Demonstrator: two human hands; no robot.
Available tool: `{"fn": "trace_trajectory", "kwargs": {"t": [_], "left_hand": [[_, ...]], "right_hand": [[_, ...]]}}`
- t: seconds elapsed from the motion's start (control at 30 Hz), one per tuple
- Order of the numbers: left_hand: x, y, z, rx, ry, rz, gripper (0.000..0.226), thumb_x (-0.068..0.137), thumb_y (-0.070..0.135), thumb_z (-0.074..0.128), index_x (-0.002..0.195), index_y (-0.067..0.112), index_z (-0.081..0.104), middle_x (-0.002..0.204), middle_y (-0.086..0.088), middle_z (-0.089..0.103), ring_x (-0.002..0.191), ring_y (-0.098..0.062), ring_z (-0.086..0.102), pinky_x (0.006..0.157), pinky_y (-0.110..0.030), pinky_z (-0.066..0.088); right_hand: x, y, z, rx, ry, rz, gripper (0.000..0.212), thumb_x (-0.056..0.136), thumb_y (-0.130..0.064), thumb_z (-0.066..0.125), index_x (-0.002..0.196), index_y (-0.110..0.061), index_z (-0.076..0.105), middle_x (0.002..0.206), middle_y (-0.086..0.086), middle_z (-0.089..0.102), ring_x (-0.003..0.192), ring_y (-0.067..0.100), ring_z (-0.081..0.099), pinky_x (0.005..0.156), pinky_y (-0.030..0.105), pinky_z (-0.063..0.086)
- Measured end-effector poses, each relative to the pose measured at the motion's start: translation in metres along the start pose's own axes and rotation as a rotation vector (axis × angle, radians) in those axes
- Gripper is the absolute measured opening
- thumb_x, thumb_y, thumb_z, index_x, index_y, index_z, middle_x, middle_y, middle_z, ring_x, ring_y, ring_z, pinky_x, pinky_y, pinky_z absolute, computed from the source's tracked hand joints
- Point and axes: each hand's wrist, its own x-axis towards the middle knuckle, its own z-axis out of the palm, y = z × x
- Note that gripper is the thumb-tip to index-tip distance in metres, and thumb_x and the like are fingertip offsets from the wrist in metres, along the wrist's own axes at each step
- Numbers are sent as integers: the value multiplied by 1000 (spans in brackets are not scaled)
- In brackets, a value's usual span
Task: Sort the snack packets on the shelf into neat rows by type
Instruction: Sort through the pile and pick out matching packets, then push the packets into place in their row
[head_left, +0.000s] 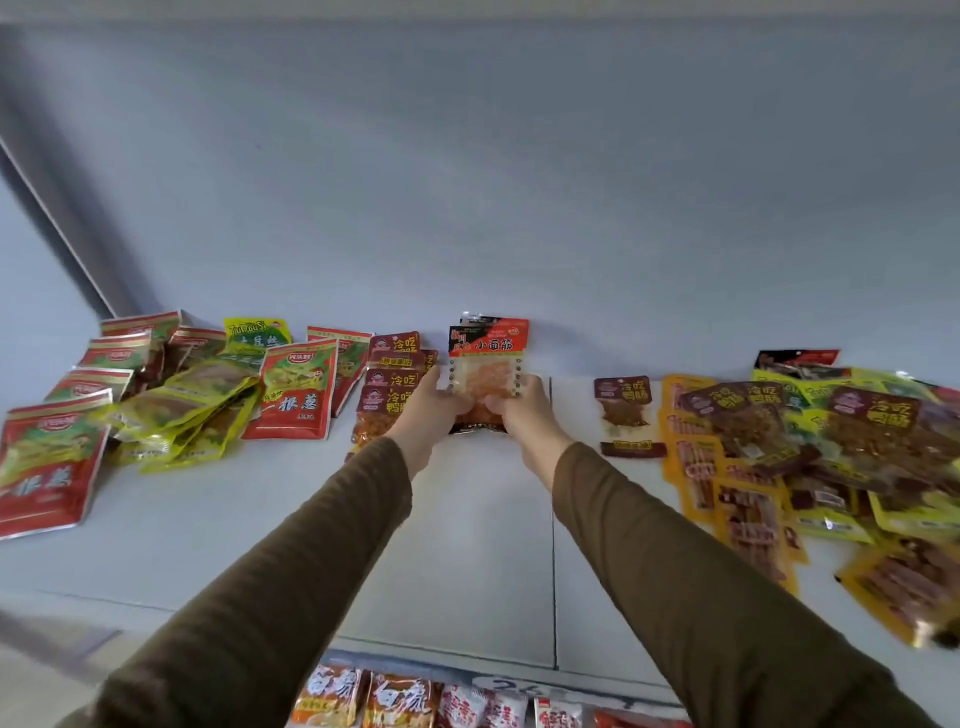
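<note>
At the back middle of the white shelf (483, 545), an orange-and-clear snack packet (487, 364) stands upright against the back wall. My left hand (426, 410) grips its left edge and my right hand (524, 415) grips its right edge. Just left of it stands a row of dark red packets (392, 382). Further left lie red-and-green packets (296, 389) and a heap of yellow-green packets (192, 410). One dark red packet (626, 413) lies alone to the right. A mixed pile of yellow and dark red packets (810, 457) covers the right end.
The shelf's back wall (467, 208) rises right behind the packets. A seam (553, 519) runs front to back across the shelf board under my right arm. Below the front edge, a lower shelf holds orange and red packets (400, 701).
</note>
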Motion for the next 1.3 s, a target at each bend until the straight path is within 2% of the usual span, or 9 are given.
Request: {"fn": "trace_trajectory", "kwargs": {"t": [0.13,0.3,0.5,0.57,0.67,0.8,0.93,1.07,1.3], "left_hand": [[12,-2,-6,127,-13,75,52,102,13,59,151,24,43,122,-3,66,101,-15,62,76,-24,46],[19,-9,-10,206,-71,86,34,101,10,60,134,15,59,118,-4,68,98,-17,66,72,-21,50],[29,-14,-9,184,-87,25,20,105,7,49,90,19,56,98,-2,61,79,-9,56,72,-19,46],[31,-15,-11,207,-87,16,15,102,6,55,109,19,54,98,2,60,81,-8,58,78,-26,52],[37,-19,-10,213,-93,30,50,98,2,59,146,10,45,127,-10,62,95,-21,63,84,-37,56],[30,-13,-5,291,-37,80,55,87,17,72,138,15,51,132,-18,59,111,-36,62,92,-45,54],[15,-5,19,411,29,142,61,95,32,67,152,30,43,157,-11,30,133,-37,44,111,-53,42],[-5,0,63,529,-51,292,79,83,56,67,153,32,39,159,-6,30,143,-37,33,113,-61,36],[-32,7,172,647,-152,327,64,93,35,71,150,22,46,158,-12,34,147,-32,27,121,-45,24]], "right_hand": [[19,10,23,-226,85,-63,65,81,-23,69,140,-20,42,124,0,65,116,27,62,96,43,54],[31,18,23,-641,143,-129,73,82,-36,75,141,-13,40,129,10,63,122,35,55,101,41,38],[15,10,26,-792,50,-214,42,91,-29,65,129,-18,53,123,9,67,115,35,59,100,41,42],[7,3,24,-820,22,-249,36,93,-28,62,127,-18,57,123,8,68,116,33,59,104,42,40],[-1,-1,16,-772,-12,-259,34,98,-32,58,129,-18,61,126,10,66,116,34,59,106,47,42],[-19,-5,-8,-616,-26,-287,37,98,-27,60,134,-17,62,130,12,63,122,34,56,109,47,40],[-36,-6,-51,-609,88,-387,44,99,-25,62,141,-13,56,145,10,53,136,29,44,114,40,34],[-50,-2,-102,-638,228,-462,35,95,-21,64,129,-13,64,132,5,60,123,26,52,106,39,43],[-76,7,-229,-630,327,-449,27,99,-22,60,125,-20,66,126,-3,64,117,18,57,102,41,49]]}}
